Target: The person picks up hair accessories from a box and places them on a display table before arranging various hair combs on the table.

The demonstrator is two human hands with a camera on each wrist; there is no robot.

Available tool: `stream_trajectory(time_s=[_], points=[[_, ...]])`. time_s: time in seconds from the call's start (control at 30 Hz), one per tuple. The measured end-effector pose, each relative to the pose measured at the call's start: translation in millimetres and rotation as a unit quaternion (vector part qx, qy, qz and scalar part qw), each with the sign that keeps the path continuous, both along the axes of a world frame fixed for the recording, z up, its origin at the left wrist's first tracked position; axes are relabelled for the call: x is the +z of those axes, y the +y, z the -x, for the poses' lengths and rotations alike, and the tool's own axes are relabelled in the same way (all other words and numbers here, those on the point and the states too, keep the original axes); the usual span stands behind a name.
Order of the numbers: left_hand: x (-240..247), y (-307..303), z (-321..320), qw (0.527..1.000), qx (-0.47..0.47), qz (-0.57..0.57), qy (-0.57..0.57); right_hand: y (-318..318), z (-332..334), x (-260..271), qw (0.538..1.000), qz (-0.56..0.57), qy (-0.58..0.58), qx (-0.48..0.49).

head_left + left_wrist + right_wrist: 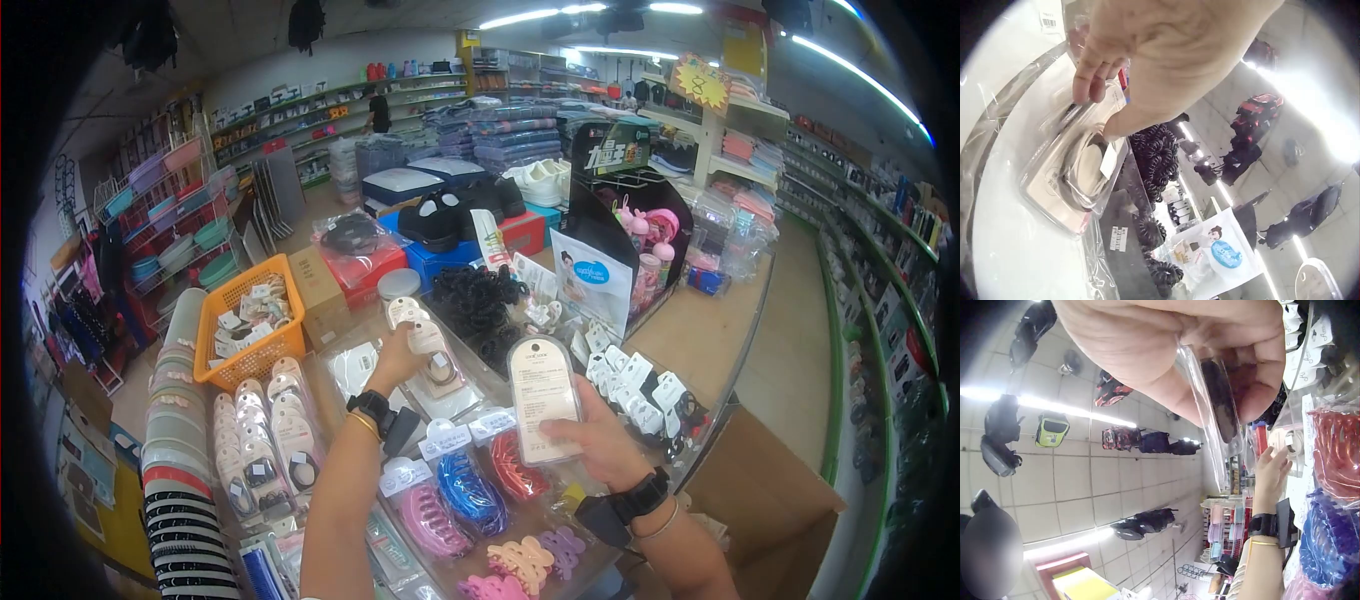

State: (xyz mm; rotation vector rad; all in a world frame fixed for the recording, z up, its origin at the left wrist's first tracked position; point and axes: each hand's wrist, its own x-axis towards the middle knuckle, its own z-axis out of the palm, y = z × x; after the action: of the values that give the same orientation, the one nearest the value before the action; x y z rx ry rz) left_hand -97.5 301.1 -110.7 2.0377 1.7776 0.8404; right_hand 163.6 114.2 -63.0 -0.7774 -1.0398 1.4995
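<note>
My right hand (605, 440) holds up a flat pack (543, 385) between thumb and fingers, its printed cream card toward my head. Edge-on in the right wrist view, the clear blister shows a dark band inside. At the back of the tray, my left hand (396, 358) pinches another pack of hair ties (1088, 165), thumb against its clear front. More carded packs (290, 425) lie in overlapping rows at the left. In front of the hands are wrapped claw clips: a pink one (432, 520), a blue one (470, 495) and a red one (518, 467).
An orange basket (292, 340) of carded items stands back left, beside a tube wound with hairbands (180, 420). Black coiled hair ties (475, 300) are heaped behind the tray. A black display stand (600, 195) rises back right; an open cardboard box (770, 500) sits low at the right.
</note>
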Motion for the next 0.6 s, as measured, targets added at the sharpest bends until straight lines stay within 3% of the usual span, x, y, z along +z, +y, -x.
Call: stream_trajectory(time_s=[0.13, 0.2, 0.23, 0.3, 0.37, 0.5, 0.57, 0.6], points=[[-2.4, 3.0, -0.3, 1.0, 0.009, 0.008, -0.002, -0.1, 0.9, -0.1, 1.0, -0.02, 0.001, -0.002], [5.5, 1.1, -3.1, 0.994, 0.014, -0.112, 0.011, -1.3, 1.9, 2.5, 1.0, -0.027, 0.006, -0.004], [17.2, -4.6, -6.9, 0.993, 0.01, -0.114, 0.011, -1.4, 2.3, 3.9, 0.999, -0.033, 0.013, -0.003], [41.8, -19.6, -16.0, 0.965, -0.167, -0.097, -0.177, -1.6, 1.8, 5.5, 1.0, -0.015, 0.018, 0.001], [65.4, -42.3, -27.7, 0.935, -0.292, -0.096, -0.175, -0.8, -0.4, 5.6, 1.0, 0.002, 0.019, 0.008], [87.5, -76.1, -53.2, 0.844, -0.493, -0.043, -0.208, 3.1, -1.8, -2.1, 0.99, 0.017, 0.09, 0.11], [90.8, -83.8, -59.4, 0.835, -0.516, -0.053, -0.181, -0.7, -0.5, 3.1, 0.972, 0.041, 0.133, 0.188], [87.2, -80.3, -60.1, 0.803, -0.554, -0.021, -0.22, -1.0, 0.3, 2.2, 0.972, 0.045, 0.131, 0.191]])
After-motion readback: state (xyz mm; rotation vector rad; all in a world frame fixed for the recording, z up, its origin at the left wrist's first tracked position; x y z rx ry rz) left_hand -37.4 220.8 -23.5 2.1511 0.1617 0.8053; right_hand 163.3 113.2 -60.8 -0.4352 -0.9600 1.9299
